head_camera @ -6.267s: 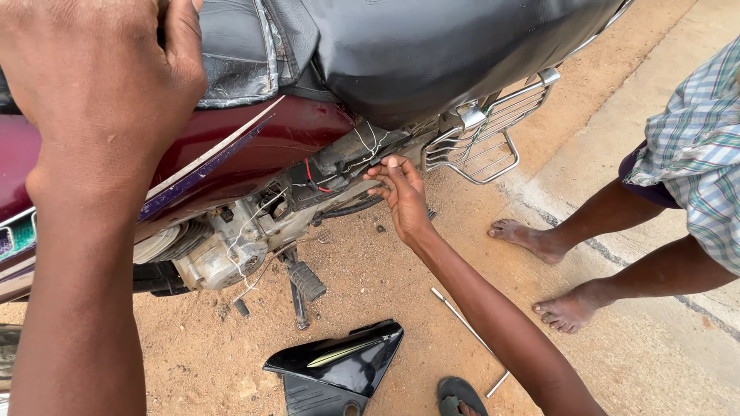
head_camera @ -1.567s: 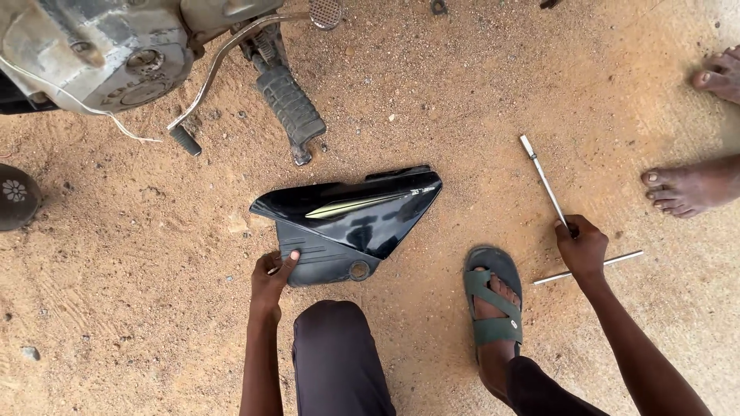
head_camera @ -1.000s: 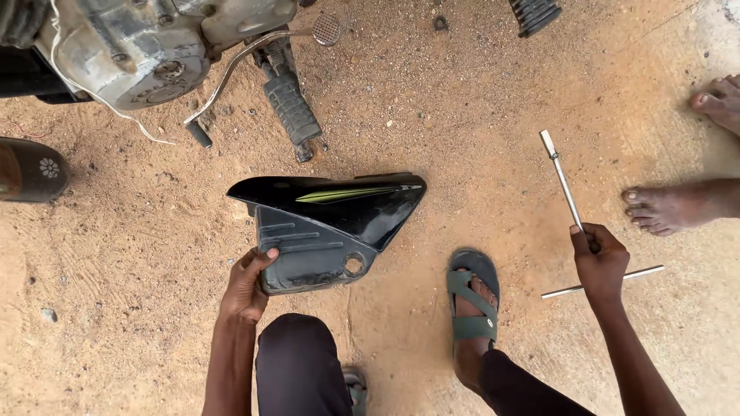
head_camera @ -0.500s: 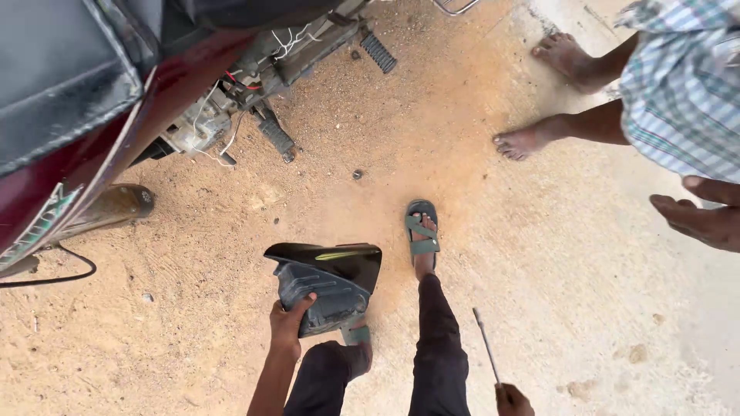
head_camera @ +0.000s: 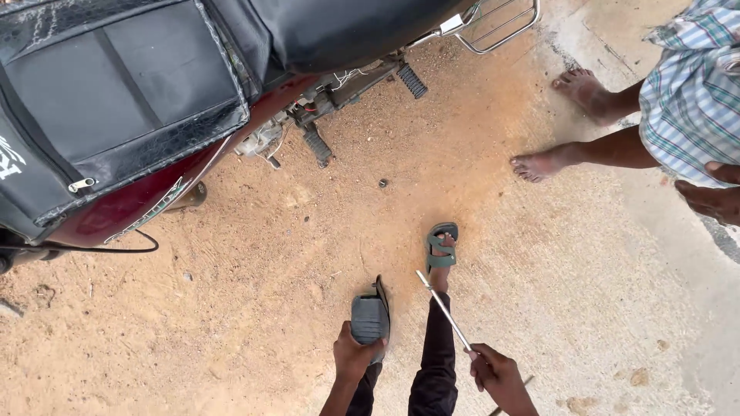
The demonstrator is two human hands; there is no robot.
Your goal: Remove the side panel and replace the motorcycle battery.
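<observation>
The black plastic side panel is held on edge, seen almost end-on, its grey ribbed inner face showing, just left of the green sandal; the thin metal rod tool slants from the sandal's heel down and to the right, gripped at its lower end.

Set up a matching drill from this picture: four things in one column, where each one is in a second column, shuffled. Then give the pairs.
Things:
1. black side panel
2. metal rod
3. green sandal
4. wire rack

Places:
A. at the rear of the motorcycle, top of the picture
B. gripped in the right hand
C. on the person's foot, on the sand
D. held on edge in the left hand

Pairs: 1-D, 2-B, 3-C, 4-A
</observation>
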